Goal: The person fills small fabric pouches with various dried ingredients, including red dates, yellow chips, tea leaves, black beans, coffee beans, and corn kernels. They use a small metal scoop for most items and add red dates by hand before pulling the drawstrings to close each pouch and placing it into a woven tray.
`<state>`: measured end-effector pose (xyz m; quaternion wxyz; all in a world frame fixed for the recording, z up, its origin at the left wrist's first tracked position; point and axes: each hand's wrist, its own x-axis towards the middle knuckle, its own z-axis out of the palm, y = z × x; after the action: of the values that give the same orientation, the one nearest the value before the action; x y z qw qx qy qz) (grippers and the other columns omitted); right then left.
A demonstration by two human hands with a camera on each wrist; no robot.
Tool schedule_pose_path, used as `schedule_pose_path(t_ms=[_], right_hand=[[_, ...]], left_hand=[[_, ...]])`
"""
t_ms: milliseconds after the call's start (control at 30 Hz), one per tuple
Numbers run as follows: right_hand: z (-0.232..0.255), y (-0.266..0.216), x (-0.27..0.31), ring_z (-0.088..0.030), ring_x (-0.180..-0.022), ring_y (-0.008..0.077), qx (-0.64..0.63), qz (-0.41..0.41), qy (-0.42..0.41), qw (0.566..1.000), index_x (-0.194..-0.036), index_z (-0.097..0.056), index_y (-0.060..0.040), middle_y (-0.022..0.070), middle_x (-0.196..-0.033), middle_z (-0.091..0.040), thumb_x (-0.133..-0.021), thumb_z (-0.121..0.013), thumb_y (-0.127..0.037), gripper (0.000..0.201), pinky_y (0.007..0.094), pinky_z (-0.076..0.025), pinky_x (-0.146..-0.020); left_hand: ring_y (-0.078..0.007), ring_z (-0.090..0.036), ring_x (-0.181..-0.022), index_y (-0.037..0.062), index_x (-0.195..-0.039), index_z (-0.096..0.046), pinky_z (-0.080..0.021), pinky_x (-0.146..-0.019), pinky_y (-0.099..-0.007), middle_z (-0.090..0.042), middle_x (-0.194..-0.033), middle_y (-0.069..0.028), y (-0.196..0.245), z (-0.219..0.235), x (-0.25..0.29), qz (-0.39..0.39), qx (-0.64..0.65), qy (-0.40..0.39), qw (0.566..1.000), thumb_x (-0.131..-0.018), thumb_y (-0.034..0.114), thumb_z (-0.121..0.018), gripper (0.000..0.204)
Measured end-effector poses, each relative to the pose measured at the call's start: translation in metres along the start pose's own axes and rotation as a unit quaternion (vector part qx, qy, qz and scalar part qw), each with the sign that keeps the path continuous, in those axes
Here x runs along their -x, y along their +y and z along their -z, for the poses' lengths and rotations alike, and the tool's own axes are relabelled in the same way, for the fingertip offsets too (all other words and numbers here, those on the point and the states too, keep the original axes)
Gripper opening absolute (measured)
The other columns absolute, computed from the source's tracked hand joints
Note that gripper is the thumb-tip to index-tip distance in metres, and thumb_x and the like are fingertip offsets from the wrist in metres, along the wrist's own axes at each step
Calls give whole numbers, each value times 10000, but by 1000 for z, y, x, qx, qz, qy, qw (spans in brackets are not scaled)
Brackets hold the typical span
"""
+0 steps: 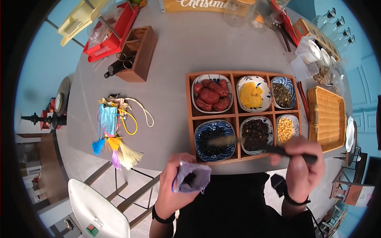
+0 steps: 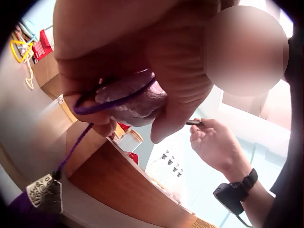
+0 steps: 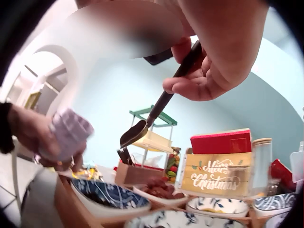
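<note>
My left hand [image 1: 174,184] grips a small lilac drawstring pouch [image 1: 193,177], its mouth facing up with a dark inside. In the left wrist view a purple cord [image 2: 118,101] loops round the pouch, and a purple tassel with a silver cap [image 2: 46,194] dangles from it. My right hand [image 1: 299,166] holds a spoon [image 3: 161,105] by its dark handle. The spoon's blurred head overlaps the bowl of black beans [image 1: 208,137] in the head view; beside that bowl is one of dark brown seeds or beans [image 1: 258,131].
A wooden compartment tray [image 1: 234,116] also holds bowls of red dried fruit [image 1: 210,95], yellow pieces [image 1: 251,95], dried leaves [image 1: 282,93] and corn kernels [image 1: 285,130]. Right of it lies a wicker basket [image 1: 327,119]. Tasselled pouches [image 1: 109,119] and a wooden box [image 1: 139,55] are at left.
</note>
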<state>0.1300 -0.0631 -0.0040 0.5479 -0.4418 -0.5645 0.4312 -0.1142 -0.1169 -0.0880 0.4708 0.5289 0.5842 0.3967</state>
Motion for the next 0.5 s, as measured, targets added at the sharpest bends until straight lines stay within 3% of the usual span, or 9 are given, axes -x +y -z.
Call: schedule_pose_path(t_ms=[100, 133, 200, 233, 400, 500], right_hand=[[5, 18, -15, -639, -766, 242, 161, 30, -121, 979, -1035, -595, 30, 148, -906, -647, -836, -621, 65, 205, 337, -512, -656], [3, 20, -18, -639, -766, 242, 163, 29, -121, 979, -1035, -595, 30, 148, -906, -647, -836, -621, 65, 205, 337, -512, -656], [-2, 21, -23, -635, -757, 285, 279, 116, -224, 927, -1037, -603, 24, 169, -894, -643, -808, -658, 58, 238, 363, -519, -656], [-2, 19, -20, -633, -741, 313, 280, 103, -242, 923, -1037, -606, 24, 179, -902, -644, -795, -678, 50, 253, 381, -525, -661], [1, 25, -11, -653, -769, 287, 195, 21, -215, 957, -1053, -612, 30, 174, -939, -652, -816, -670, 44, 244, 344, -522, -662], [3, 40, -20, -656, -854, 218, 119, -24, -153, 981, -1086, -604, 12, 153, -972, -649, -888, -596, 44, 201, 298, -511, -735]], left_hand=[[-301, -662, -936, 51, -1069, -487, -542, -761, -342, -582, -1233, -185, 20, 0, -2, -108, -103, -66, 987, -573, 25, -817, 596], [-301, -662, -936, 51, -1069, -487, -542, -761, -342, -582, -1233, -185, 27, -3, -3, -108, -100, -66, 987, -573, 25, -817, 596], [-313, -647, -974, 23, -1057, -516, -555, -765, -377, -583, -1228, -152, 36, -7, -5, -112, -223, -138, 958, -595, 79, -809, 550], [-316, -642, -991, 20, -1036, -522, -554, -768, -378, -565, -1254, -146, 35, -8, -6, -107, -247, -151, 951, -598, 78, -786, 514], [-336, -640, -1002, 17, -1041, -512, -557, -768, -390, -527, -1293, -162, 35, -10, -7, -100, -245, -160, 951, -589, 54, -774, 523], [-365, -642, -985, 15, -1051, -505, -562, -750, -397, -505, -1313, -179, 34, -12, -5, -92, -248, -144, 954, -595, 61, -780, 535]])
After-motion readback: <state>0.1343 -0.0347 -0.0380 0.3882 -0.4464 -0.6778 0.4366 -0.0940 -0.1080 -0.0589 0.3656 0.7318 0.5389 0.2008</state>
